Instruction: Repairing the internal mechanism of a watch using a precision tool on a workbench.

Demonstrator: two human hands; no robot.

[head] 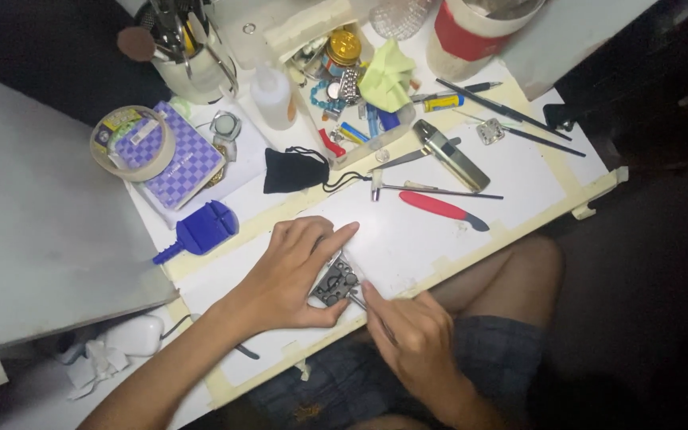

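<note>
My left hand [292, 271] rests on the white work board and pins a small dark metal watch part [334, 283] between thumb and forefinger. My right hand [412, 338] is closed around a thin metal tool [362, 301] whose tip touches that part. Both hands sit at the board's near edge, above my lap.
Beyond the hands lie a red-handled knife [442, 209], tweezers [438, 190], a black pouch [294, 171], a blue plastic watch tool [201, 229], a purple checked box [177, 155] with a tape roll [130, 142], a tray of small parts [352, 87], and a tool cup [193, 56].
</note>
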